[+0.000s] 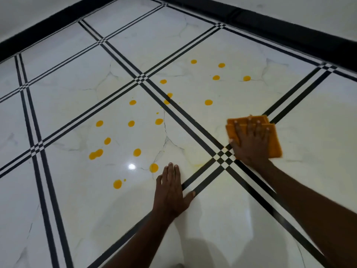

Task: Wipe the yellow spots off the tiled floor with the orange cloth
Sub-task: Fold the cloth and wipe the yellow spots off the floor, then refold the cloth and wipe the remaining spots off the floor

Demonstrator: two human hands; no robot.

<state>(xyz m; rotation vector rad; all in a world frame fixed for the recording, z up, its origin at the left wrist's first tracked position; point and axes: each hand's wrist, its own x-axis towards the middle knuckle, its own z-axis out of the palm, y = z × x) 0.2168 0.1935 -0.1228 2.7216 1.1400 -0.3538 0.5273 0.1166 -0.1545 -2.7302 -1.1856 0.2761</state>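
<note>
My right hand [251, 140] presses flat, fingers spread, on the folded orange cloth [275, 141] on the white tiled floor [77, 200], just right of a crossing of black tile lines. My left hand [172, 192] lies palm down on the floor, holding nothing, beside a yellow spot [154, 167]. Several yellow spots dot the tile to the left, such as a double spot [96, 154], and the tile ahead, such as one spot [208, 102]. A faint yellow smear [197, 164] shows between my hands.
Black double lines [185, 122] divide the glossy white tiles. A black skirting band [289, 29] runs along the wall at the far right and another at the far left [38, 26]. A bright light reflection [132, 166] sits near my left hand.
</note>
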